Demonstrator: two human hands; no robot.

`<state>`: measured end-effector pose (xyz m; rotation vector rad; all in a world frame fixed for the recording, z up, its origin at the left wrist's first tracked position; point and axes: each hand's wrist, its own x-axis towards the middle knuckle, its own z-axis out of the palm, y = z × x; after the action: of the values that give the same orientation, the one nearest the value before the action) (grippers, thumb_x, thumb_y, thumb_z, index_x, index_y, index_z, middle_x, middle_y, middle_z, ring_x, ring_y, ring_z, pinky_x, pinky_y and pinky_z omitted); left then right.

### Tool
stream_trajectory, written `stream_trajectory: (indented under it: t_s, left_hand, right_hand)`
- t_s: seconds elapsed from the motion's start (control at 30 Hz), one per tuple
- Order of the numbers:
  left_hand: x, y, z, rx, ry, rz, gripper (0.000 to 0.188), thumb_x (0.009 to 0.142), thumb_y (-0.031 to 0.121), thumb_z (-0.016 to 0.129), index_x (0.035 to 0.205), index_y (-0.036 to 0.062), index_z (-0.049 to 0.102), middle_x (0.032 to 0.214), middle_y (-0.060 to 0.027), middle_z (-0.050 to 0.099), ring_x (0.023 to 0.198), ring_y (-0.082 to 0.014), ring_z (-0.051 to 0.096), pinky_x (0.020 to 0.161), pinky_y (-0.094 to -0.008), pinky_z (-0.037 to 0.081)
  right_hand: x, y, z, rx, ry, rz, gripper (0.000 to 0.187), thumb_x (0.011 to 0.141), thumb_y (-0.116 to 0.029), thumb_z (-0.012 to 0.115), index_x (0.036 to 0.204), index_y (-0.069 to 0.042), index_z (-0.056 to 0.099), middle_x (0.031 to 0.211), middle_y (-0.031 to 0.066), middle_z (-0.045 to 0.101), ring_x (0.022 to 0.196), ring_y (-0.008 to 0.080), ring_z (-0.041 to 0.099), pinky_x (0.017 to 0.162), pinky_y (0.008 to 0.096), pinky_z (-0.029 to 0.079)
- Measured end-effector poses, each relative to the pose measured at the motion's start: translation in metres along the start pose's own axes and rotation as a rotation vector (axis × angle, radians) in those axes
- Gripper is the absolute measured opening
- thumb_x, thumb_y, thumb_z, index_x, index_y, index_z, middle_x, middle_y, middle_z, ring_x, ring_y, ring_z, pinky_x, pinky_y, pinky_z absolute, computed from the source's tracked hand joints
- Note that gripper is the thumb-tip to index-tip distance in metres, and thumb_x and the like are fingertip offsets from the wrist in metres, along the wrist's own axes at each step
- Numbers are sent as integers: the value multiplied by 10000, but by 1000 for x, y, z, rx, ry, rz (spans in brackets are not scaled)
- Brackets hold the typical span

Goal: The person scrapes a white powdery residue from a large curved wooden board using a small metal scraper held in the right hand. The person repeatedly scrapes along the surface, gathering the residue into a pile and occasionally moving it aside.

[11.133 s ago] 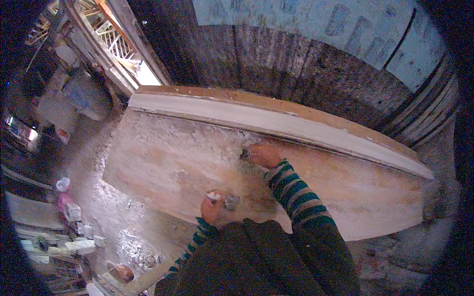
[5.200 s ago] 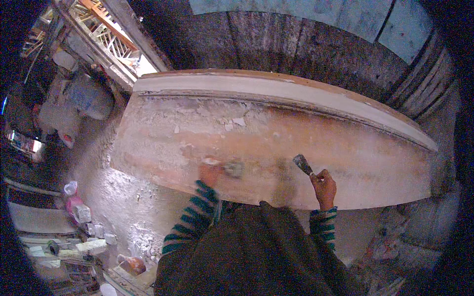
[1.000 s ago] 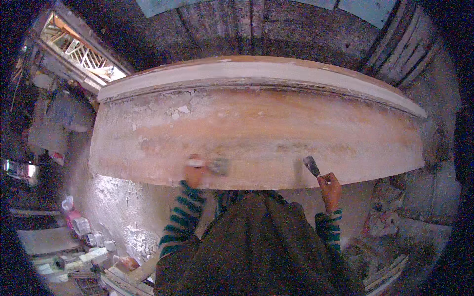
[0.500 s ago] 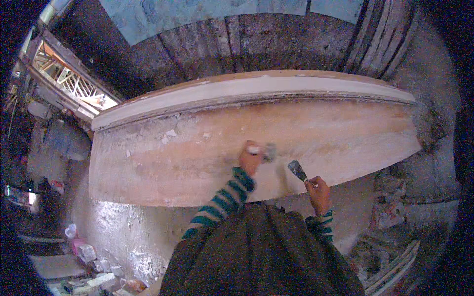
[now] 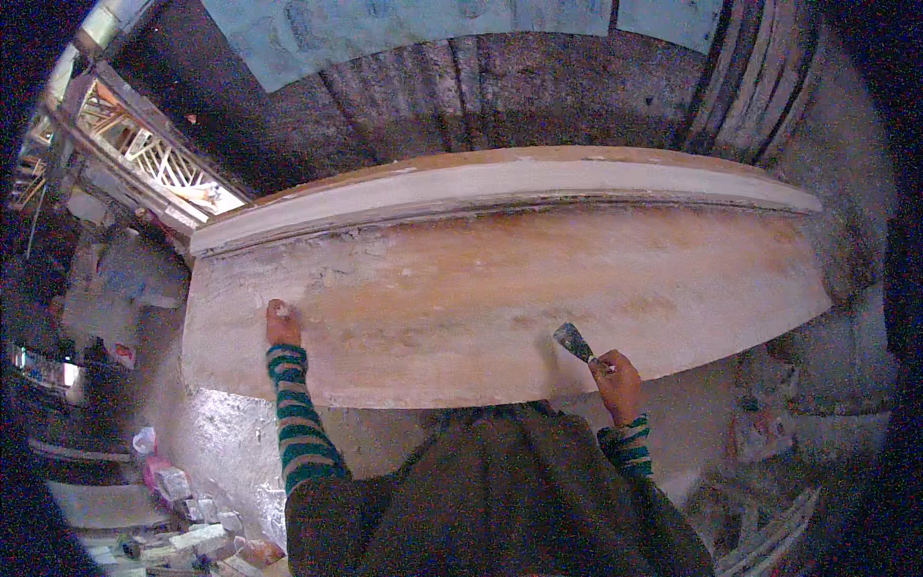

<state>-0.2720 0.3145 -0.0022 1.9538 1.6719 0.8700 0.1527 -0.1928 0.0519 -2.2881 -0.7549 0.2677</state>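
Note:
A long pale wooden board with patchy orange-brown stains and white dust lies across in front of me. My left hand is closed near the board's left end, around a small tool with a pale handle end; its working end is hidden or too unclear to name. My right hand, at the near edge right of centre, is closed round the handle of a putty knife. The putty knife's dark, smeared blade points up and left above the board.
A raised white ledge runs along the board's far side. Rubble and packages lie on the floor at lower left, wooden strips at lower right. A blue panel stands beyond, and a bright opening shows at upper left.
My left hand has swept from the board's middle toward its left end. Loose pale flakes seen on the left part no longer show there. My right hand stays nearly in place with the putty knife.

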Motion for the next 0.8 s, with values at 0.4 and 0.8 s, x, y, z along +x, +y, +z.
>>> stream_trajectory:
  t_s: [0.4,0.8]
  left_hand:
    - [-180,262,294,-919,-367,-17,311,712,31,676,974,87,518,783,-14,569,719,-124,535,645,-281,476]
    - [-23,91,178,-276,13,210,210,737,127,637,929,56,589,740,-79,627,660,-181,589,603,-317,482]
  right_hand:
    - [10,-15,3,-2,18,33,195,769,-211,664,767,-40,572,735,113,609,653,258,593,575,343,455]
    - [22,-14,27,45,-55,-33,185,755,-207,668,787,-49,576,755,116,614,683,283,596,595,352,463]
